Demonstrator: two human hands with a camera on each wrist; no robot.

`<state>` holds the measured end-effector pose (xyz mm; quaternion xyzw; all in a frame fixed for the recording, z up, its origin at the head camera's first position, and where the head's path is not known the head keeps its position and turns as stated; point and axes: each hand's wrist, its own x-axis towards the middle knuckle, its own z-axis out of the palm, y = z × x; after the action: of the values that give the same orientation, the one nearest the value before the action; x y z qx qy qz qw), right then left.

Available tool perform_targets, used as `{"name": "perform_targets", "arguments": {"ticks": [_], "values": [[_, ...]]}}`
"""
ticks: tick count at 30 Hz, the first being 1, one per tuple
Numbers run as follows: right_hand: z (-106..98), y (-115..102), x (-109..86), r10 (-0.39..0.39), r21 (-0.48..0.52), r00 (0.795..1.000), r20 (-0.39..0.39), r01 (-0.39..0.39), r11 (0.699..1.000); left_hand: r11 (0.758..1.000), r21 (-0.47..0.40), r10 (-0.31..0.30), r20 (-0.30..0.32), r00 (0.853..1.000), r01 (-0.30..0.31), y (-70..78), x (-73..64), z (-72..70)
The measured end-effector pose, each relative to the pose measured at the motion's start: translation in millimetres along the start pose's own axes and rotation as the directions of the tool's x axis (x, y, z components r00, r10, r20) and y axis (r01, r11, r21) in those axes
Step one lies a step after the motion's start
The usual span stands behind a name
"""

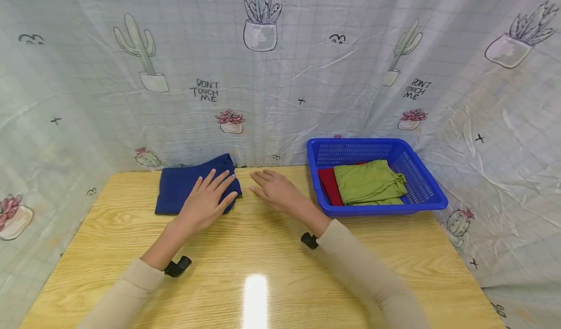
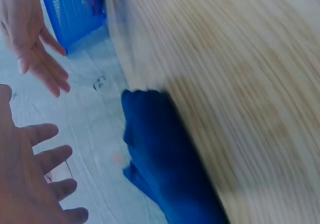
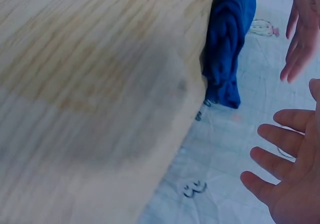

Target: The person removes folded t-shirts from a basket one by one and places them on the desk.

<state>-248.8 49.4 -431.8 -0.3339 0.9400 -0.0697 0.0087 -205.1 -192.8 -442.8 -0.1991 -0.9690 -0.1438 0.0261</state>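
A folded dark blue cloth [image 1: 179, 188] lies at the table's back left; its kind of garment cannot be made out. Above its right part my left hand [image 1: 206, 202] is held with fingers straight and spread, and the left wrist view shows a gap between that hand and the blue cloth [image 2: 160, 154]. My right hand [image 1: 278, 190] hovers over the table just right of the cloth, fingers extended, holding nothing. In the right wrist view the cloth [image 3: 227, 49] shows its rumpled end, with the right hand [image 3: 295, 159] apart from it.
A blue plastic basket [image 1: 324, 207] stands at the back right, beyond my right forearm. Inside lie a folded green cloth [image 1: 368, 183] and a red cloth [image 1: 329, 185]. A printed curtain [image 1: 280, 85] hangs along the wooden table's [image 1: 228, 265] back edge.
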Motion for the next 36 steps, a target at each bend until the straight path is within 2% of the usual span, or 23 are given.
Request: {"name": "perform_targets", "arguments": {"ticks": [6, 11, 18, 27, 36], "values": [[-20, 12, -16.9, -0.051, -0.066, 0.998, -0.024, 0.049, 0.997, 0.999, -0.010, 0.038, -0.016, 0.999, -0.039, 14.1, 5.0, 1.0], [-39, 25, -36.1, -0.090, -0.123, 0.993, -0.076, 0.080, 0.989, 0.997, -0.043, 0.067, -0.022, 0.998, -0.068, 24.0, 8.6, 2.3], [-60, 44, -65.0, -0.103, -0.219, 0.986, -0.131, 0.073, 0.973, 0.992, -0.077, 0.101, -0.030, 0.994, -0.103, 33.5, 15.2, 4.9], [-79, 61, -96.6, -0.101, -0.186, 0.983, -0.150, 0.072, 0.980, 0.986, -0.086, 0.142, -0.043, 0.989, -0.145, 48.8, 22.1, 4.9], [-93, 78, -122.6, -0.039, -0.157, 0.991, -0.126, 0.019, 0.987, 0.977, -0.095, 0.188, -0.042, 0.981, -0.191, 69.3, 34.2, 2.0]]}}
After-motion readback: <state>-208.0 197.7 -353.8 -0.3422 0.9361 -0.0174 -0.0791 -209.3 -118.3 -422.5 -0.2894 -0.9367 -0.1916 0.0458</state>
